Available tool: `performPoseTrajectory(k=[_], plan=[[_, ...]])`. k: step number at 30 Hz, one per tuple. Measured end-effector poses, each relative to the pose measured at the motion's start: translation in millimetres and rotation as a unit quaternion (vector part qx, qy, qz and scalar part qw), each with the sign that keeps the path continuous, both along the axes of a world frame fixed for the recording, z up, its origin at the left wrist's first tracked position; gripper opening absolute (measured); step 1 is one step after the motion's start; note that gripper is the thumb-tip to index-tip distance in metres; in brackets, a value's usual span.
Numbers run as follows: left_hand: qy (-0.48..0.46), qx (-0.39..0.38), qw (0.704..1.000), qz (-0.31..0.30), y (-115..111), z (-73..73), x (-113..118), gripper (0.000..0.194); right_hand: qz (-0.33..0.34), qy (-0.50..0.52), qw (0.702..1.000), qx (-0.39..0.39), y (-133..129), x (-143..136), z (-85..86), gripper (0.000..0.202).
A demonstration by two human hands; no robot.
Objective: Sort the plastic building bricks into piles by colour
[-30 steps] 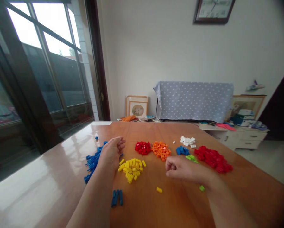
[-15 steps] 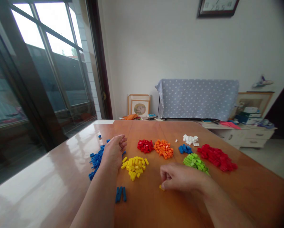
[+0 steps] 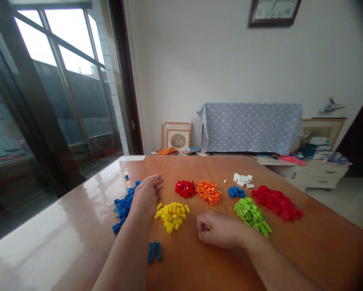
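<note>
Brick (image 3: pixel 200 233), yellow and mostly hidden, is pinched in the right hand (image 3: pixel 212 228) over the desk (image 3: pixel 184 268); the yellow pile (image 3: pixel 171 216) lies at that hand's ten o'clock, the orange pile (image 3: pixel 209 192) at twelve, the lime pile (image 3: pixel 251 214) at two; the left hand (image 3: pixel 146 193) half curls, its hold unclear, the blue pile (image 3: pixel 122 206) at its eight.

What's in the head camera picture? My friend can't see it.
A curled right hand holds a barely visible yellow piece beside a yellow pile on a table. The left hand is near blue bricks, with more colorful piles around.
</note>
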State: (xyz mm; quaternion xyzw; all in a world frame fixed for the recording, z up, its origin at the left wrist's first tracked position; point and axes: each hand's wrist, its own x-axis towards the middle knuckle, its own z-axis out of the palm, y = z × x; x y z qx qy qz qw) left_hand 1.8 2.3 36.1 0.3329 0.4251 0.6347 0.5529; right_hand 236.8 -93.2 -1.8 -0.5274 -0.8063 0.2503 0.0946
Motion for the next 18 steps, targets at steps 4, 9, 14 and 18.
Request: performPoseTrajectory(k=[4, 9, 14, 18], plan=[[0.036, 0.020, 0.999, 0.024, 4.6, -6.2, -8.2, 0.034, -0.037, 0.064, 0.997, 0.038, 12.8, -9.1, -12.5, 0.005], [0.151, 0.016, 0.988, 0.027, 1.0, -6.4, -16.6, 0.026, -0.089, 0.167, 0.981, 0.036, 27.4, -20.8, -32.2, 0.007], [0.266, 0.026, 0.964, -0.001, -1.9, -13.0, -13.9, 0.017, -0.090, 0.252, 0.963, 0.013, 30.4, -26.4, -38.3, 0.013], [0.439, 0.097, 0.893, 0.031, 4.6, -27.0, -14.9, 0.023, -0.097, 0.252, 0.962, 0.043, 28.5, -23.7, -35.2, 0.013]])
